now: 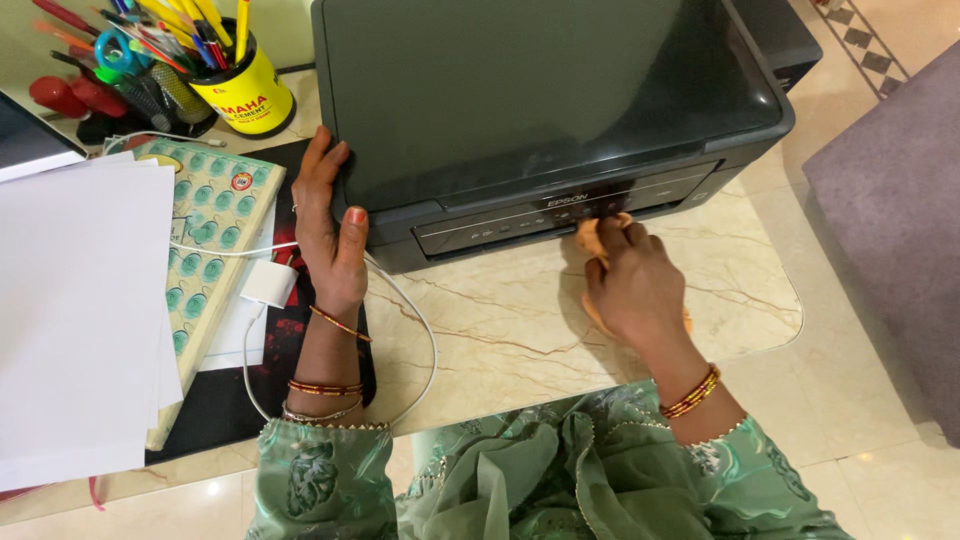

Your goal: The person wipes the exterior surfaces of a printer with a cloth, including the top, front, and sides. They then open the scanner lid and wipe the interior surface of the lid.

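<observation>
Black inkjet printer (pixel 560 90) sat on a marble tabletop (pixel 500 330). Left hand (pixel 330 225) lay open, flat against the printer's left front corner. Right hand (pixel 630 285) pressed a bunched orange cloth (pixel 590 235) against the printer's front control panel, fingers curled around it.

**Cloth pressed to printer front**

Right hand (pixel 632 285) closed on orange cloth (pixel 592 238), pressed against front panel of dark printer (pixel 540 95). Left hand (pixel 328 215) flat against printer's left corner. White charger (pixel 268 283) and cable on marble table (pixel 500 330); yellow pen holder (pixel 248 90) behind.
</observation>
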